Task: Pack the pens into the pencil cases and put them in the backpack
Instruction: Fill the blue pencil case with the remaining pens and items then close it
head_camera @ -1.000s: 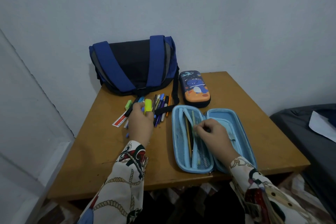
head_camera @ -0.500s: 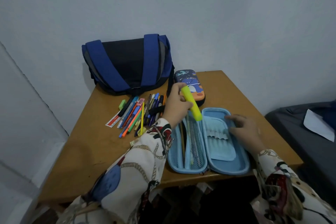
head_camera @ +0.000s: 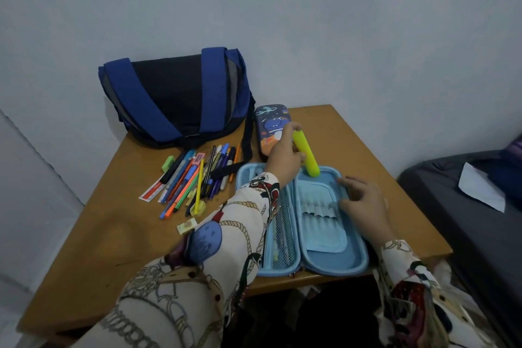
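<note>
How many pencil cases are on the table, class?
2. The light blue pencil case lies open at the table's near edge, under both hands. The dark blue patterned pencil case lies closed behind it, beside the backpack. The backpack could hide others.

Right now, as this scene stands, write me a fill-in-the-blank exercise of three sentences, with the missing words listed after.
1. The left hand holds a highlighter whose colour is ____.
2. The light blue pencil case lies ____, with the right hand resting on its right half.
3. The loose pens lie on the table in front of the blue and black ____.

Missing words: yellow; open; backpack
</note>
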A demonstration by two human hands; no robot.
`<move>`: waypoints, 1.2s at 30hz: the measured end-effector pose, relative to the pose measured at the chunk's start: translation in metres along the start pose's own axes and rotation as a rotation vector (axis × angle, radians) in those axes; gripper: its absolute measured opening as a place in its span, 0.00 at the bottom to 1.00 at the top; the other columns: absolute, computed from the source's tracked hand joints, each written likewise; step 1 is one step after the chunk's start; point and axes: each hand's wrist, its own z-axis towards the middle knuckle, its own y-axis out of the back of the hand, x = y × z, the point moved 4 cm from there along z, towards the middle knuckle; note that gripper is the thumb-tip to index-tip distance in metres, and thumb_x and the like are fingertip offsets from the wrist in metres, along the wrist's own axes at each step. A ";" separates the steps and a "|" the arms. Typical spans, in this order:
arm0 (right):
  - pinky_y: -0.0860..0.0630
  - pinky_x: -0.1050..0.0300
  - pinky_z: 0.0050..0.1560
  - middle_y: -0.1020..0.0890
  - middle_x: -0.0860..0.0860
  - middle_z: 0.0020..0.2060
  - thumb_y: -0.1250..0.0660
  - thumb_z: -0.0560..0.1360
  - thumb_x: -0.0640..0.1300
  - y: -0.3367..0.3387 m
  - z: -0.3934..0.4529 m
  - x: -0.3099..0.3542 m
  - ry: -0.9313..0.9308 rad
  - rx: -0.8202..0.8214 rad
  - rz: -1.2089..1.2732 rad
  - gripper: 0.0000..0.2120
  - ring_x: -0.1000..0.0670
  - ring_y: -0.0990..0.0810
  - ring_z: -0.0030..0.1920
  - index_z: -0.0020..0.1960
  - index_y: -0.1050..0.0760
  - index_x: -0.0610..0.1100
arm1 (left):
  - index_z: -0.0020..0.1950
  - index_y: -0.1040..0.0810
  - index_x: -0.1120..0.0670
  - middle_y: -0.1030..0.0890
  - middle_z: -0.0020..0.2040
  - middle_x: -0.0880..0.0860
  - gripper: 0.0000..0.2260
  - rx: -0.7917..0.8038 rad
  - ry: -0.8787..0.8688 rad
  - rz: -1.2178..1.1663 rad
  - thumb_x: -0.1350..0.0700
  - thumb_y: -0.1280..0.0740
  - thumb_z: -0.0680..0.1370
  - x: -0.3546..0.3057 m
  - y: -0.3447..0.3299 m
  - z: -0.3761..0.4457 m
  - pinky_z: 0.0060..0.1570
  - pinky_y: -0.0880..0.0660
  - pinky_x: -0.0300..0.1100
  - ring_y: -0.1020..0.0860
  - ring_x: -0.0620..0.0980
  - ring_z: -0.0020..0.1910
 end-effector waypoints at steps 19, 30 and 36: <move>0.40 0.41 0.72 0.23 0.55 0.64 0.29 0.67 0.41 -0.002 0.006 -0.008 0.027 -0.027 0.034 0.24 0.49 0.30 0.67 0.63 0.21 0.55 | 0.72 0.35 0.45 0.36 0.36 0.54 0.27 0.186 -0.033 0.188 0.69 0.42 0.78 0.002 -0.007 0.020 0.32 0.35 0.44 0.35 0.50 0.30; 0.37 0.37 0.70 0.21 0.58 0.54 0.40 0.71 0.58 -0.002 0.008 -0.011 0.000 -0.082 0.185 0.11 0.51 0.26 0.64 0.48 0.20 0.62 | 0.75 0.38 0.49 0.35 0.33 0.53 0.27 0.159 0.083 0.098 0.68 0.41 0.78 0.008 -0.006 0.020 0.35 0.34 0.46 0.34 0.52 0.32; 0.34 0.36 0.67 0.21 0.57 0.55 0.36 0.67 0.67 -0.003 0.006 -0.011 0.008 -0.094 0.155 0.13 0.51 0.27 0.63 0.39 0.19 0.61 | 0.74 0.36 0.49 0.35 0.36 0.53 0.27 0.146 0.017 0.014 0.67 0.38 0.77 0.006 -0.020 0.016 0.46 0.24 0.59 0.32 0.52 0.37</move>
